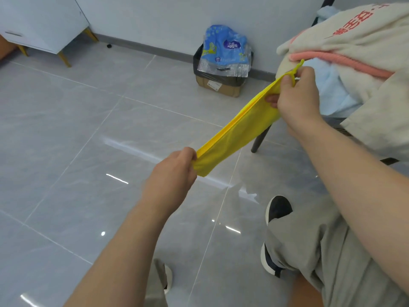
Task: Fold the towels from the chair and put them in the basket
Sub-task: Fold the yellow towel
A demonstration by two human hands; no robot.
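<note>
1. I see my left hand (174, 167) at 7 o'clock and my right hand (296, 96) at 2, each pinching an end of the yellow towel (234, 131) stretched between them.
2. Glossy grey floor tiles (66, 129); the towel pile (354, 36) on the chair (260, 140) lies beyond at 2.

The thin yellow cloth towel (234, 134) spanned between the left hand (174, 171) and the right hand (298, 100), before the dark-legged chair (261, 139) at right, which bore heaped cream terry towels (354, 41). A brown cardboard box (219, 86) stood behind by the wall (155, 16), a white cabinet (44, 21) far left.
</note>
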